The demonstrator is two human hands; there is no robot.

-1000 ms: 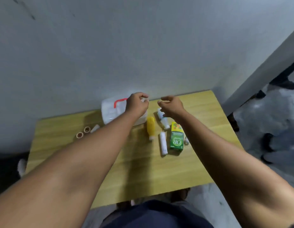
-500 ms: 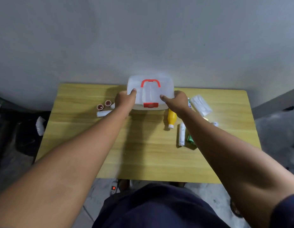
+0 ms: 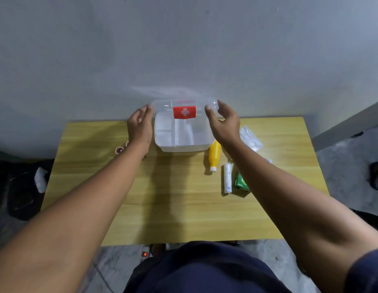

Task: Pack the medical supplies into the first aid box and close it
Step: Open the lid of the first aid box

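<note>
Grey plaster wall (image 3: 184, 49) behind, wood-grain table (image 3: 162, 197) pushed against it, grey floor (image 3: 348, 166) at right, a power strip (image 3: 144, 253) with a red light under the near edge. Only one view, head camera looking down.

First aid box (image 3: 181, 136) sits at the far middle of the table, just ahead of both hands, its long axis running left-right. Lid (image 3: 184, 106) is swung up and back toward the wall, red cross latch (image 3: 184, 112) facing the camera; divided tray inside looks empty. Left hand (image 3: 140, 129) flanks the lid's left end, fingers spread and loosely curled, at the lid's edge; contact unclear. Right hand (image 3: 223, 121) is cupped round the lid's right end, thumb on the front; neither pinches anything else.

Supplies not yet packed: yellow bottle (image 3: 214, 154) lies cap toward the camera just beside the box's right front corner, white roll (image 3: 227, 177) and green carton (image 3: 241, 182) nearer, under the right forearm, clear packet (image 3: 250, 137) right of the box. Small red-brown caps (image 3: 119, 149) lie left, partly hidden by the left wrist. Right hand is nearer most items; likely picks first.
</note>
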